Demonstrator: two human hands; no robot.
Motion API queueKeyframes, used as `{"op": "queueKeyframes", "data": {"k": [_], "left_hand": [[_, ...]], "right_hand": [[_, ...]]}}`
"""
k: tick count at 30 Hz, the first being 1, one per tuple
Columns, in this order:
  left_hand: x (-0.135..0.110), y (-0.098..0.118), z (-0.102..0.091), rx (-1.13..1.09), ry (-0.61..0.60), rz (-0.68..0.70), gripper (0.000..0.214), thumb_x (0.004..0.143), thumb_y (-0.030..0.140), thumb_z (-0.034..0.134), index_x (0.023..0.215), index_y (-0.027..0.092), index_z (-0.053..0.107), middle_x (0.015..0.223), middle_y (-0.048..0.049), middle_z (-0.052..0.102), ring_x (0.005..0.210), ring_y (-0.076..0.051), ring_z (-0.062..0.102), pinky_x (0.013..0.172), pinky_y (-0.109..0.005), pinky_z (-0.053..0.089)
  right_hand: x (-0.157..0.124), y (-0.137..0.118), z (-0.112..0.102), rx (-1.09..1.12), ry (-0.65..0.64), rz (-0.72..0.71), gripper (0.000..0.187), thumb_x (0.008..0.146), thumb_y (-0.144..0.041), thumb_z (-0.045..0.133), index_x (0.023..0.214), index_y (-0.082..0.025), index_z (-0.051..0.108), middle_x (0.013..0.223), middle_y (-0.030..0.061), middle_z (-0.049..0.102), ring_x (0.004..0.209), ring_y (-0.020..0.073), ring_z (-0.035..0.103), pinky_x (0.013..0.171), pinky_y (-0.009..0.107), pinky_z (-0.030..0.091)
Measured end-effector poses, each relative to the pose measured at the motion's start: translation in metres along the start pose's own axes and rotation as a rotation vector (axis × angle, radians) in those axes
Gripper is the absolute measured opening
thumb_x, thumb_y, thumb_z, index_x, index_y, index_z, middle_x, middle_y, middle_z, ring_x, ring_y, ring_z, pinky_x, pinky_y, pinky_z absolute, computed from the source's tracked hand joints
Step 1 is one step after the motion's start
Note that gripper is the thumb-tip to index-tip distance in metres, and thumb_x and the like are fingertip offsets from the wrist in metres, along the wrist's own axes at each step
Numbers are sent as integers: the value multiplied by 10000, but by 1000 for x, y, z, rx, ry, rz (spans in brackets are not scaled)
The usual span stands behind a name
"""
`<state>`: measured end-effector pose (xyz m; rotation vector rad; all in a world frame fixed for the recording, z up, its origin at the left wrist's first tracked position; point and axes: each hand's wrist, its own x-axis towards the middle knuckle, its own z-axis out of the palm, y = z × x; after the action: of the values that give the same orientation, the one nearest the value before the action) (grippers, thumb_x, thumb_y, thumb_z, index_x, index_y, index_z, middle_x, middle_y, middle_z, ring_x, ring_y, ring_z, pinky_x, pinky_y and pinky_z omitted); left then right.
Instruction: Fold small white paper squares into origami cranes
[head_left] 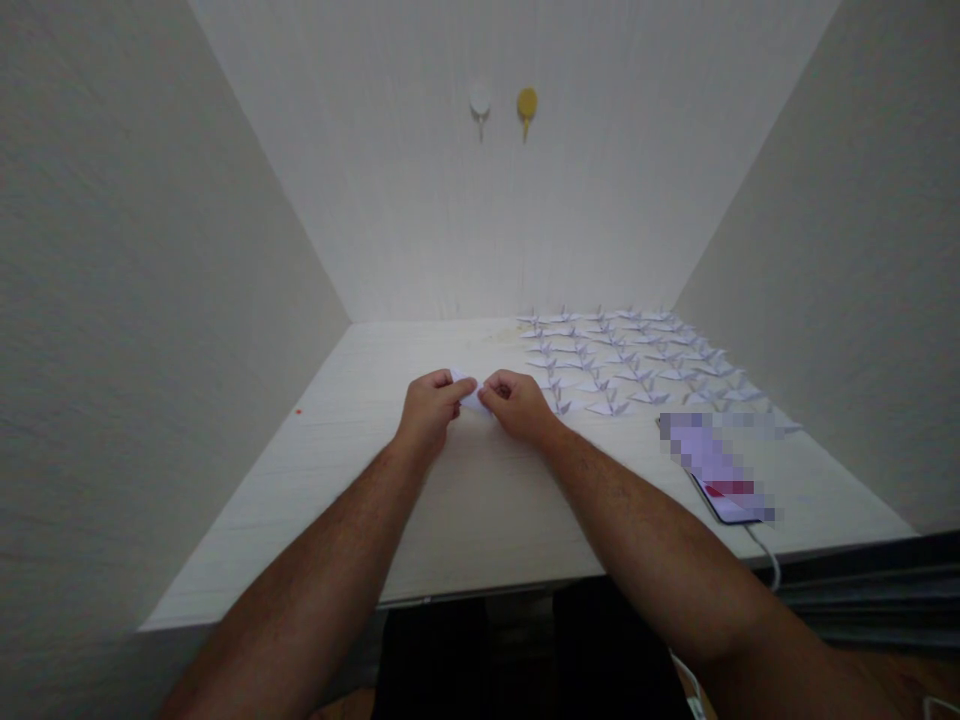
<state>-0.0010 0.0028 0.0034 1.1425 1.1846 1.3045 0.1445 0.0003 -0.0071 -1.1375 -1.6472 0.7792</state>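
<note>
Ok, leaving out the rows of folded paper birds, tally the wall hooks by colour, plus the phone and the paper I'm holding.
White wall hook: 1
Yellow wall hook: 1
Phone: 1
Held paper: 1
Total: 4

Both forearms (345, 540) are bare; the legwear (431, 660) is black, its cut hard to tell in shadow.

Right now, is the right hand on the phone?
No, the right hand is pinching the paper, while the phone lies apart on the table, off to the right.
</note>
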Motion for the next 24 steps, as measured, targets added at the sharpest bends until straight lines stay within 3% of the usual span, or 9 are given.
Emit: {"op": "queueKeyframes", "data": {"k": [6,13,19,24], "left_hand": [[-1,2,2,-32,26,8,264,587,271,752,539,163,516,467,54,444,427,-59,383,426,-205,259],[3,7,-1,-159,4,-57,232,655,329,629,535,173,507,448,24,445,387,-78,372,370,-227,193],[-1,8,-2,-52,-20,8,242,601,244,681,496,173,475,424,46,425,392,-59,348,394,-211,204],[0,10,-3,75,25,33,94,571,214,672,573,150,602,438,53,449,421,-63,361,426,-208,236]], "right_hand": [[0,-2,-2,13,-27,2,163,767,-283,588,653,-168,573,576,-32,552,551,97,461,546,231,344],[1,0,-2,23,-14,27,145,747,-267,583,645,-164,580,575,-27,559,548,97,465,544,230,348],[1,1,-2,21,-15,26,153,749,-282,589,651,-165,583,584,-25,562,555,97,464,553,229,355],[0,-1,-2,-4,-24,32,139,738,-264,585,642,-162,587,579,-23,567,554,97,467,546,226,346]]}}
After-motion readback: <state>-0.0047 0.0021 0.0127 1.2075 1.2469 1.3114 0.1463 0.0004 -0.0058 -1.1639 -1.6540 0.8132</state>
